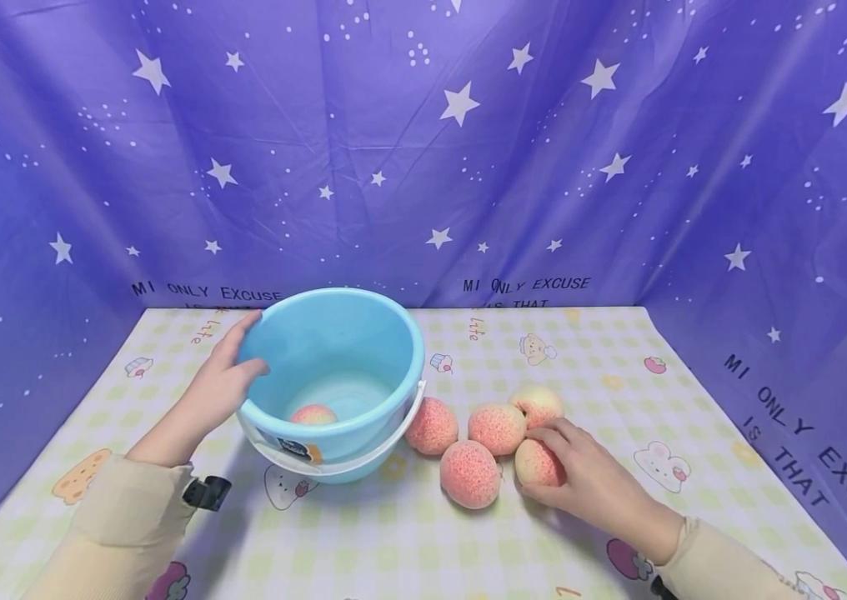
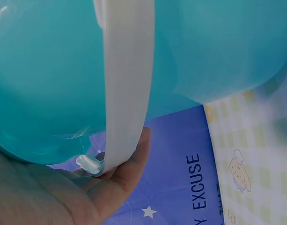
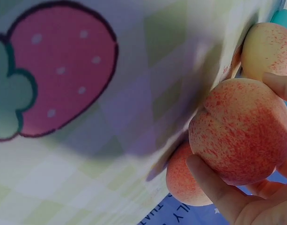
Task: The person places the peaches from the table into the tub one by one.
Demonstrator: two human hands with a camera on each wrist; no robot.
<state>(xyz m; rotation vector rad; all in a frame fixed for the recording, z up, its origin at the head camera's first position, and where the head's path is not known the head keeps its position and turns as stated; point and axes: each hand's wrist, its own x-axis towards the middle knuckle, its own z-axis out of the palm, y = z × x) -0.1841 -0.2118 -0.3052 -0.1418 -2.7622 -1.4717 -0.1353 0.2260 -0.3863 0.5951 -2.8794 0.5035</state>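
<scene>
My left hand [image 1: 217,387] grips the left rim of a light blue bucket [image 1: 333,467], thumb over the inside and fingers along the outer wall. The bucket leans a little toward me, with one peach [image 1: 313,414] lying at its bottom. In the left wrist view its white handle [image 2: 127,84] hangs across the outer wall beside my fingers. My right hand [image 1: 588,475] holds a pink and cream peach [image 3: 241,133] between thumb and fingers, low over the cloth. Close to it lie other peaches, among them a cream one [image 1: 538,402] behind and a pinker one [image 1: 471,473] to the left.
Two more pink peaches, one in the middle [image 1: 497,428] and one beside the bucket [image 1: 433,426], belong to the same cluster. A checked tablecloth [image 1: 363,542] with cartoon prints covers the table. Purple starry curtain [image 1: 393,150] hangs behind and at both sides.
</scene>
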